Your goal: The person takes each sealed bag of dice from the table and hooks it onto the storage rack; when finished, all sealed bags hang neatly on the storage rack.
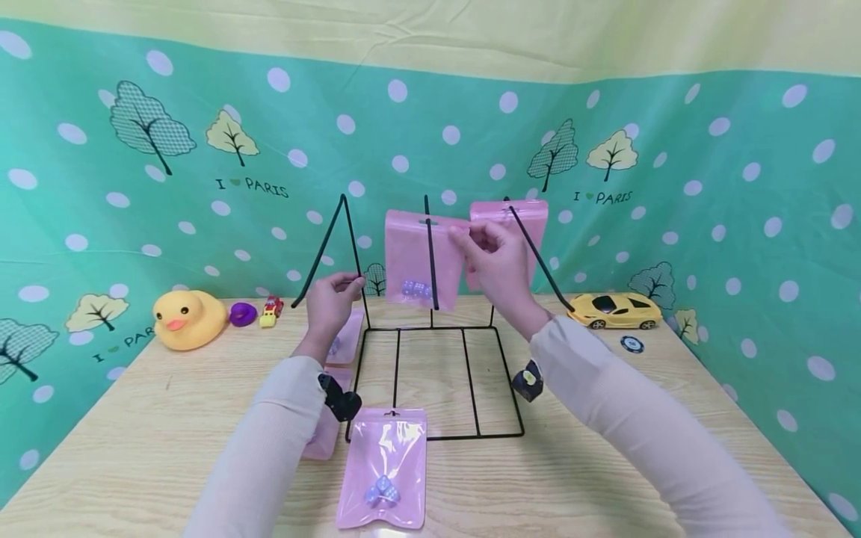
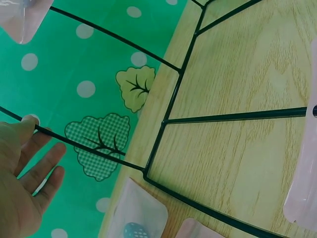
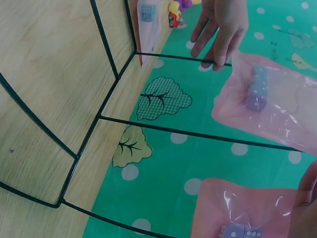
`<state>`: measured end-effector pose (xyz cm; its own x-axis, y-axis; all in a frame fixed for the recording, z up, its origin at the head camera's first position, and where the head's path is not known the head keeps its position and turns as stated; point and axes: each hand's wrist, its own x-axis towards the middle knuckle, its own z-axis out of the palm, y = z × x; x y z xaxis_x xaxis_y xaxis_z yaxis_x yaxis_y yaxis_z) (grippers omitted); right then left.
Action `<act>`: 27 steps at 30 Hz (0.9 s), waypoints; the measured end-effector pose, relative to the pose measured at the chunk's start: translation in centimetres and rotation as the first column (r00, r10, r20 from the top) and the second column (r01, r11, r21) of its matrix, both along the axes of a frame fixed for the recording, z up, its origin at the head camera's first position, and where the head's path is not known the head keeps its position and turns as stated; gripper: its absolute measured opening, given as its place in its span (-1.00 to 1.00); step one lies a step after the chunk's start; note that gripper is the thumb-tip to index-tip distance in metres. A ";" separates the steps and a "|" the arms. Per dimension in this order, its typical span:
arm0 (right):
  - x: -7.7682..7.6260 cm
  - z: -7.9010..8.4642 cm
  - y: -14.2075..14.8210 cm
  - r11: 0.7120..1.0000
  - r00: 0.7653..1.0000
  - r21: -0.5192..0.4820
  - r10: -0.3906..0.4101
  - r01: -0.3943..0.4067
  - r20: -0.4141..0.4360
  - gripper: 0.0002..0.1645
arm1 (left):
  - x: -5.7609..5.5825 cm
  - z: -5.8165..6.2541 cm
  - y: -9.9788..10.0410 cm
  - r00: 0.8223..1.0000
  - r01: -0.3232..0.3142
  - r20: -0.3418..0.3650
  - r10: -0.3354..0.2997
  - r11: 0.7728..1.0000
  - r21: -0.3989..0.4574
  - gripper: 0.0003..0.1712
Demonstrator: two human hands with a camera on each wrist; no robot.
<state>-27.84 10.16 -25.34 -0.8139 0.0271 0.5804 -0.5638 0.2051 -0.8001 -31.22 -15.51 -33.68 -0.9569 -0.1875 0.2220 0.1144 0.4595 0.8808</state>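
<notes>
A black wire display rack (image 1: 447,328) with long slanting hooks stands on the table. My left hand (image 1: 334,306) pinches its left upright between thumb and fingers; in the left wrist view the other fingers (image 2: 45,191) spread below the wire. My right hand (image 1: 501,265) pinches the upper right corner of a pink zip pouch (image 1: 406,250) on the middle hook, which passes in front of it. Several lilac dice (image 1: 417,290) lie at that pouch's bottom. Behind my right hand, another pink pouch (image 1: 531,215) hangs on the right hook.
One pink pouch with dice (image 1: 386,448) lies at the rack's front edge. More pouches (image 1: 347,338) lie left of the rack, partly under my left forearm. A yellow duck (image 1: 191,320), purple toy (image 1: 242,314) and small toy car (image 1: 271,311) stand left; a yellow car (image 1: 619,312) and chip (image 1: 632,344) right.
</notes>
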 end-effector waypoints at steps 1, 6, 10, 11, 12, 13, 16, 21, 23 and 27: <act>-0.1 0.0 -0.1 1.000 1.000 -0.001 -0.009 0.009 -0.002 -0.70 | 0.0 0.0 0.0 1.000 0.003 0.000 -0.003 1.000 0.000 -0.64; -0.9 0.2 -0.3 0.999 0.999 0.006 -0.037 0.037 -0.019 -0.71 | -0.1 0.0 -0.1 1.000 0.000 -0.005 0.000 1.000 -0.008 -0.63; -1.4 0.4 -0.4 0.999 0.998 0.003 -0.047 0.047 -0.039 -0.69 | -0.1 0.1 -0.1 1.000 0.001 -0.006 -0.001 1.000 -0.005 -0.63; -1.6 0.5 -0.4 0.998 0.998 0.003 -0.055 0.055 -0.041 -0.68 | 0.0 0.1 -0.1 1.000 0.001 -0.006 -0.001 1.000 -0.006 -0.63; -1.7 0.5 -0.4 0.998 0.997 0.004 -0.062 0.063 -0.039 -0.68 | 0.0 0.1 -0.1 1.000 0.001 -0.005 -0.001 1.000 -0.005 -0.63; -1.7 0.6 -0.4 0.997 0.997 0.007 -0.073 0.074 -0.033 -0.67 | 0.0 0.1 -0.1 1.000 0.001 -0.005 -0.001 1.000 -0.004 -0.64; -1.8 0.9 -0.5 0.995 0.995 0.017 -0.101 0.102 -0.018 -0.66 | 0.1 0.1 0.0 1.000 0.001 -0.004 -0.001 1.000 -0.002 -0.64; -1.8 1.1 -0.7 0.990 0.990 0.033 -0.138 0.138 -0.004 -0.68 | 0.1 0.1 0.1 1.000 0.002 0.005 -0.002 1.000 0.005 -0.64; -1.9 1.2 -0.9 0.988 0.988 0.038 -0.153 0.153 0.002 -0.68 | 0.1 0.1 0.1 1.000 0.000 0.005 0.000 1.000 0.006 -0.64; -2.2 1.3 -1.0 0.981 0.983 0.059 -0.184 0.183 0.017 -0.66 | 0.0 0.0 0.1 1.000 -0.002 0.005 0.002 1.000 0.008 -0.64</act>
<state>-30.06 9.14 -24.00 -0.8107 0.1444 0.5674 -0.4949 0.3487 -0.7959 -31.18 -15.44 -33.64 -0.9575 -0.1913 0.2158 0.1091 0.4522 0.8852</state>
